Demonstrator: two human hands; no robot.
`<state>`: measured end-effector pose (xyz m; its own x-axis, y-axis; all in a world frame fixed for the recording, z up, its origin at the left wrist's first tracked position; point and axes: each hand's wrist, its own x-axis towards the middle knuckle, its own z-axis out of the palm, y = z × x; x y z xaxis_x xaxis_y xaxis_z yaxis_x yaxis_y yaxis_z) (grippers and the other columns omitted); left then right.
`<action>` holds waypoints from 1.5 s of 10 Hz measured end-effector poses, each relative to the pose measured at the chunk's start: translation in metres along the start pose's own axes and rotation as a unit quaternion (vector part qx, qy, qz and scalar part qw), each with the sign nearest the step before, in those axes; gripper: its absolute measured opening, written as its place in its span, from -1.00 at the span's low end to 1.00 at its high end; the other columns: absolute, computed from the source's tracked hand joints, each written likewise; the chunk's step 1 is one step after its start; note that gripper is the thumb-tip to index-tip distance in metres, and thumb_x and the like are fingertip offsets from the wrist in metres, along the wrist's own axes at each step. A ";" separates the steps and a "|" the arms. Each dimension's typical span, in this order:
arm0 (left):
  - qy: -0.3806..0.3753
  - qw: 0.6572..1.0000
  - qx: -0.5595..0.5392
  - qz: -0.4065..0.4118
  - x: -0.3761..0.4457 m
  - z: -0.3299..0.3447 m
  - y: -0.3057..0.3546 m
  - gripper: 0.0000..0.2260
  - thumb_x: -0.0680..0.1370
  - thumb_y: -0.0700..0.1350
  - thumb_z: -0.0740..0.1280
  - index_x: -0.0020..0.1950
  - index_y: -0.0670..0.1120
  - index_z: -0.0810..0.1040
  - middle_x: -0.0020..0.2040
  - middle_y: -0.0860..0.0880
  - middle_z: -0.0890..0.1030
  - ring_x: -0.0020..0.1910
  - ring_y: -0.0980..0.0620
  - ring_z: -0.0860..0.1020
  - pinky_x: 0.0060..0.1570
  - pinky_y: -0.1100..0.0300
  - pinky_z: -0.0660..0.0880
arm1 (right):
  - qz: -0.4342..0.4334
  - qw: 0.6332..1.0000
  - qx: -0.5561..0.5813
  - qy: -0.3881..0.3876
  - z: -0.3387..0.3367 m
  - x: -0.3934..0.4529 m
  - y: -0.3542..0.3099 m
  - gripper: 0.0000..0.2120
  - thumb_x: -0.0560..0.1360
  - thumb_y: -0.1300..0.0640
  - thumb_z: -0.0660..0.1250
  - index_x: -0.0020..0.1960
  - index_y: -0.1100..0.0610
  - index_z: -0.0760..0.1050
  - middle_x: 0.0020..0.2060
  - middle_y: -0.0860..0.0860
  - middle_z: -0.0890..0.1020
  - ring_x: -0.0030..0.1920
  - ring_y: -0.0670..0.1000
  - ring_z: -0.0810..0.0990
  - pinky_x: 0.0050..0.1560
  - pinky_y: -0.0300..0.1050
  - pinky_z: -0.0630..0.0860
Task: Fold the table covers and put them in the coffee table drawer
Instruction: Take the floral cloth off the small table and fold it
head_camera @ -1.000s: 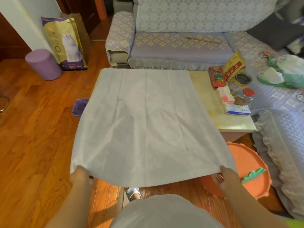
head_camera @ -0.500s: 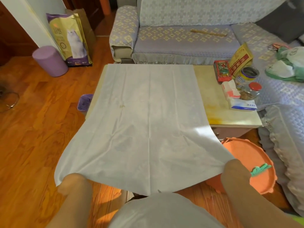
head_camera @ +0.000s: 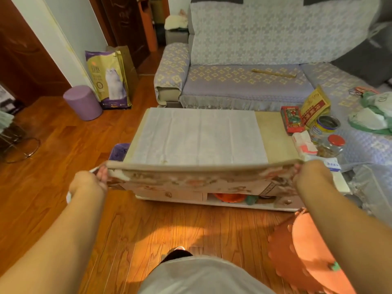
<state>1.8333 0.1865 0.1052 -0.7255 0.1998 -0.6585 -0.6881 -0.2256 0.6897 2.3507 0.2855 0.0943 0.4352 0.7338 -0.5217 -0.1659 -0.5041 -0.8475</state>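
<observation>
A white table cover [head_camera: 199, 136] lies spread over the left part of the coffee table [head_camera: 275, 134]. Its near edge is lifted and turned up, showing a floral-patterned underside [head_camera: 201, 181] stretched taut between my hands. My left hand [head_camera: 91, 183] grips the left corner and my right hand [head_camera: 309, 177] grips the right corner, both in front of the table's near edge. Below the lifted edge I see the table's front with a left drawer [head_camera: 169, 195], shut, and a right drawer knob [head_camera: 287, 201].
On the table's right end stand a red box [head_camera: 291, 118], a tin [head_camera: 325, 126], a red-lidded jar [head_camera: 334, 145] and tissue packs [head_camera: 304, 143]. An orange cushion [head_camera: 307, 251] lies on the wood floor at right. A sofa [head_camera: 244, 81] stands behind, a purple stool [head_camera: 82, 102] at left.
My hands have raised the cover's near edge from low in front of me up toward the table, flipping it so the floral underside shows. The camera has tilted up.
</observation>
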 end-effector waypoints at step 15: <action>0.002 0.789 0.612 0.042 0.311 0.265 -0.388 -0.64 0.53 0.09 0.38 0.04 -0.21 0.55 -0.12 -0.15 0.57 -0.16 -0.17 0.56 -0.22 -0.04 0.57 | 0.158 0.915 -0.294 0.227 0.322 0.390 0.194 -0.62 0.48 0.00 0.37 0.16 0.24 0.54 0.06 0.24 0.61 -0.01 0.27 0.61 -0.10 0.03 0.58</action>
<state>1.8719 0.5886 -0.2870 -0.7707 0.2302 -0.5941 -0.1334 0.8536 0.5037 2.2033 0.6203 -0.3054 0.7932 0.3116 -0.5231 0.1004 -0.9143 -0.3924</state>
